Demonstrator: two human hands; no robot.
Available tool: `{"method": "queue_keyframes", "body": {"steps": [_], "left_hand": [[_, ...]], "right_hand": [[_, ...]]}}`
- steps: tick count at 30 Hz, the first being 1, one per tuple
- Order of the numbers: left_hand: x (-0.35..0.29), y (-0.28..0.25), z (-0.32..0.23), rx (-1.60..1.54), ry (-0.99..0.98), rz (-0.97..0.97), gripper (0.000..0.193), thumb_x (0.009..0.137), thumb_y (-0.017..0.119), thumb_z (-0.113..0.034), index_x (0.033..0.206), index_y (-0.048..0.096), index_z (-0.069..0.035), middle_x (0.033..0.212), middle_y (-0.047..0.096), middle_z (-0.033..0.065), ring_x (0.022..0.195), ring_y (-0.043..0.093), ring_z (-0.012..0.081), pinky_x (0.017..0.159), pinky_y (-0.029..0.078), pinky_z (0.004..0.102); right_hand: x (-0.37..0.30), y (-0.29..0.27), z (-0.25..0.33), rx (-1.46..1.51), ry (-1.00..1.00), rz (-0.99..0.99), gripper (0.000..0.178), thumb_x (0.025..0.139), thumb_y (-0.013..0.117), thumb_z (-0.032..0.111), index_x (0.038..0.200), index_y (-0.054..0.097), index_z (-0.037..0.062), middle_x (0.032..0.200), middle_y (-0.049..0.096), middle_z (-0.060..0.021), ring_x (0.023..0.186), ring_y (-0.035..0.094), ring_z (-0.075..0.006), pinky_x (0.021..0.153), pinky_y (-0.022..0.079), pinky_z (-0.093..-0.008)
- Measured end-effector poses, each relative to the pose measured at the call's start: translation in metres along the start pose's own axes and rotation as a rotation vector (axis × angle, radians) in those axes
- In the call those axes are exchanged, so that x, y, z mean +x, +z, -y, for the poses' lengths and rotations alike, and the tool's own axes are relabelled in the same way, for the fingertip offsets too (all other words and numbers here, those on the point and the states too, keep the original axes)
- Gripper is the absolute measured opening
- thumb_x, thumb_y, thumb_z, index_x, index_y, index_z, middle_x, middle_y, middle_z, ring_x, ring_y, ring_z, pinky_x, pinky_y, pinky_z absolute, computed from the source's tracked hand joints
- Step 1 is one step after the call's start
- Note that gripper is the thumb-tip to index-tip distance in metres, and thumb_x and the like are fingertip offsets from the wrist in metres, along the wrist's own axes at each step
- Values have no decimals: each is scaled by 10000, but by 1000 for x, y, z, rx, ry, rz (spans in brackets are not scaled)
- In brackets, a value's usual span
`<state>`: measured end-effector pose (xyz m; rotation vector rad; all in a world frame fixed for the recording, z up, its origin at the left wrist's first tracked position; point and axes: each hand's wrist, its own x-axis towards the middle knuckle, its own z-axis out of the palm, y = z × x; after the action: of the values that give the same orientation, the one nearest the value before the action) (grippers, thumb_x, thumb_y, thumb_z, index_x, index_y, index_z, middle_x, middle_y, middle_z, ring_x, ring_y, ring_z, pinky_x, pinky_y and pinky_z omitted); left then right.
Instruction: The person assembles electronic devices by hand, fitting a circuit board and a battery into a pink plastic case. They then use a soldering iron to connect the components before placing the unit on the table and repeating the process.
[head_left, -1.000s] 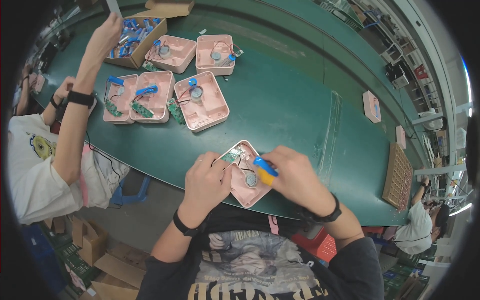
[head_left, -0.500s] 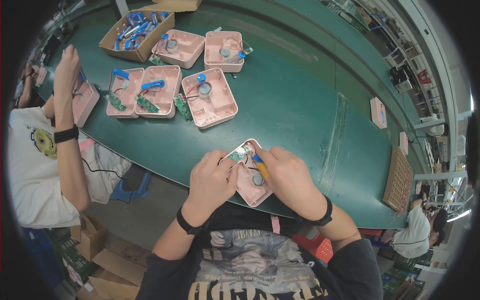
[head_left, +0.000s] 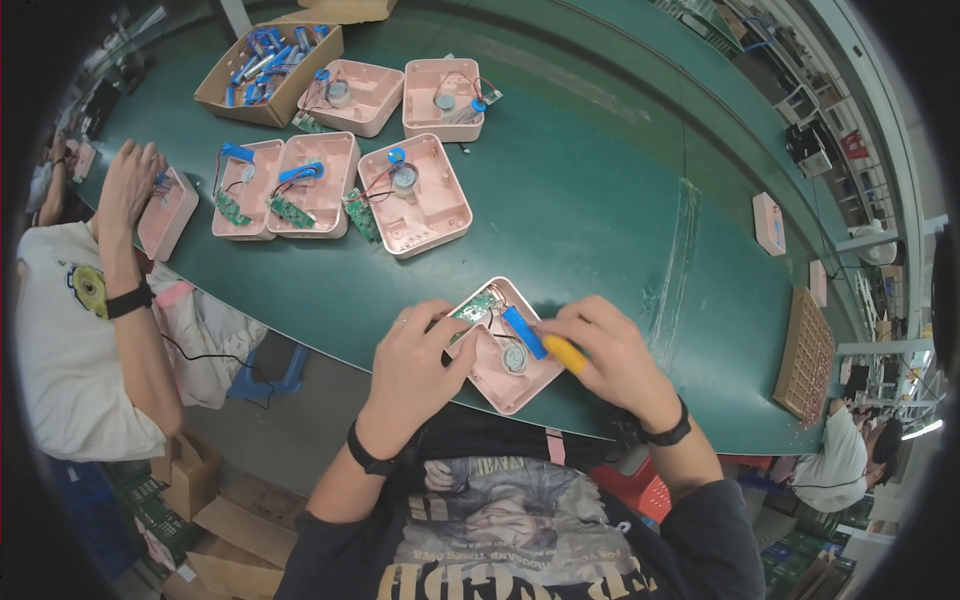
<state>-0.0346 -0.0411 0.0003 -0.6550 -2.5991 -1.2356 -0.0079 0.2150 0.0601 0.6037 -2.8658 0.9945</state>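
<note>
A pink plastic housing (head_left: 495, 391) sits at the table's near edge in front of me, tilted a little. My left hand (head_left: 418, 358) grips its left side, fingertips over the rim by a green circuit board (head_left: 478, 305). Inside the housing are a blue cylindrical battery (head_left: 523, 332), a round grey speaker (head_left: 514, 358) and thin wires. My right hand (head_left: 612, 357) is closed around a yellow-handled tool (head_left: 566, 354) at the housing's right side. The tool's tip is hidden, and its kind does not show. Its fingertips are close to the battery's lower end.
Several pink housings (head_left: 425, 235) with boards and batteries stand at the far left. Behind them is a cardboard box (head_left: 225, 103) of blue batteries. A co-worker's hand (head_left: 130, 180) is at another housing, left. A brown divided tray (head_left: 803, 360) lies at the right edge.
My right hand has drawn back to the right with the yellow tool, uncovering the blue battery and the housing's right side. The co-worker's hand at left has come down.
</note>
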Motion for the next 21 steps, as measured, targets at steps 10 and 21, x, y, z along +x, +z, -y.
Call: {"method": "queue_keyframes", "body": {"steps": [10, 21], "left_hand": [[5, -26, 4, -18, 1, 39, 238, 817, 837, -84, 1039, 769, -34, 1145, 717, 131, 984, 714, 306, 841, 587, 401], [13, -7, 2, 39, 27, 90, 165, 838, 821, -51, 993, 793, 0, 1055, 750, 146, 887, 706, 299, 777, 571, 384]], "right_hand": [[-36, -4, -10, -110, -93, 203, 420, 819, 847, 159, 1230, 766, 145, 860, 644, -60, 825, 647, -292, 759, 535, -412], [-54, 11, -46, 895, 533, 13, 377, 1075, 634, 105, 1441, 618, 16, 1295, 708, -128, 1170, 693, -215, 1051, 547, -366]]}}
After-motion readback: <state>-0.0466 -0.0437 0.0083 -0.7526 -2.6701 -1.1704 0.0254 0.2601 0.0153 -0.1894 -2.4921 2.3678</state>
